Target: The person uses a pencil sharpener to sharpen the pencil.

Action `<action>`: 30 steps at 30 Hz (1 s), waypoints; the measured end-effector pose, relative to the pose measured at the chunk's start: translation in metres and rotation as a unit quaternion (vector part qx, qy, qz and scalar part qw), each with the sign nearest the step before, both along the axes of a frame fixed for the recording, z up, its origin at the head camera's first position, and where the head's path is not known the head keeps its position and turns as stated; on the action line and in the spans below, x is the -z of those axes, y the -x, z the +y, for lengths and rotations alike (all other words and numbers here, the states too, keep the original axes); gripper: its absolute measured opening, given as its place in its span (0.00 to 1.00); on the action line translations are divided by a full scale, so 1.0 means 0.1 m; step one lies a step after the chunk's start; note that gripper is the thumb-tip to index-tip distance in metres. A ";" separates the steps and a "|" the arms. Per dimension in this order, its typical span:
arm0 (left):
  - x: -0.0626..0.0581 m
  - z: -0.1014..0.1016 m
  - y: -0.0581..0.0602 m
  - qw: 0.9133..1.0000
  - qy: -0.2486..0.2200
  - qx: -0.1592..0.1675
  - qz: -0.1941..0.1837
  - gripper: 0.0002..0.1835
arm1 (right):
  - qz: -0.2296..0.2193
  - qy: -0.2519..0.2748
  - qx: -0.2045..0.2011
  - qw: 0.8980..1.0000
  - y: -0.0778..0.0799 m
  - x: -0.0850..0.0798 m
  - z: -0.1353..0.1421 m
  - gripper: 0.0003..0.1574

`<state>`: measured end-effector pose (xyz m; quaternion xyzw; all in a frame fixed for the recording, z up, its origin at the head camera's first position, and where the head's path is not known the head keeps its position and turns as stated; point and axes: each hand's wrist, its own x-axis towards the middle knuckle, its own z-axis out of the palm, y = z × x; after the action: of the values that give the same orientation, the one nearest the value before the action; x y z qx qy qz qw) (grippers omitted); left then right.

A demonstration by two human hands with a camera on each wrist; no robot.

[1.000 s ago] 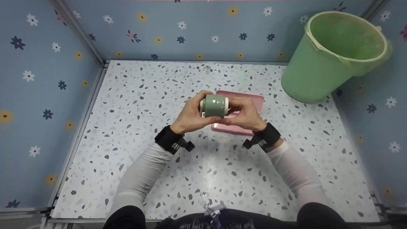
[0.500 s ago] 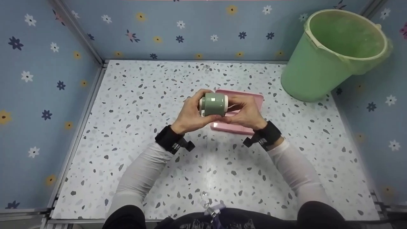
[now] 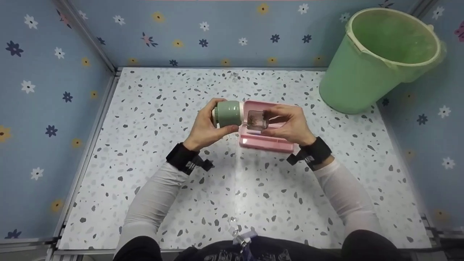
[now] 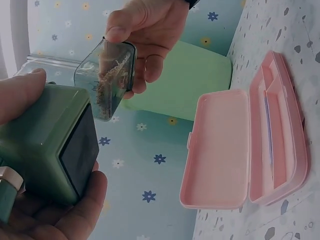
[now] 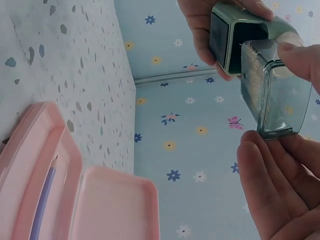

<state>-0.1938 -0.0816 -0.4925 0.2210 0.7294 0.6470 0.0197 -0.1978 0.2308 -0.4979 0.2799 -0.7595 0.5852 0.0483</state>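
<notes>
My left hand [image 3: 202, 130] grips the green body of a crank pencil sharpener [image 3: 229, 113], held sideways above the table. In the right wrist view the body's dark drawer opening shows. My right hand [image 3: 291, 125] pinches the sharpener's clear shavings drawer [image 3: 256, 121] between thumb and fingers. Brown pencil shavings [image 4: 112, 82] lie inside that drawer, which is out of the body and just to its right. Under the hands, an open pink pencil case [image 3: 266, 145] rests on the table with a purple pencil [image 5: 44, 200] in one compartment.
A tall green bin [image 3: 357, 79] with a thin liner stands at the table's back right corner. Blue flowered panels [image 3: 203, 32] wall the back and sides. The speckled white tabletop [image 3: 163, 94] runs beneath everything.
The shavings drawer has come out of the sharpener in my right hand. My left hand with the sharpener body has shifted left, my right hand slightly right.
</notes>
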 end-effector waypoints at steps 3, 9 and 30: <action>0.05 -0.02 0.00 1.000 -0.005 -0.004 -0.007 0.41 | 0.004 -0.008 0.018 1.000 0.00 0.01 0.07 0.38; 0.14 -0.02 -0.01 1.000 0.002 0.002 -0.017 0.43 | 0.021 -0.014 0.068 0.997 0.01 -0.06 0.30 0.40; 0.29 -0.01 -0.02 0.996 0.046 0.047 -0.060 0.42 | 0.069 -0.029 0.381 0.922 0.41 -1.42 1.52 0.34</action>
<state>-0.1916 -0.0826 -0.5213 0.2148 0.7449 0.6231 0.1041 -0.2384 0.3830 -0.3559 0.0104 -0.8205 0.4794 0.3113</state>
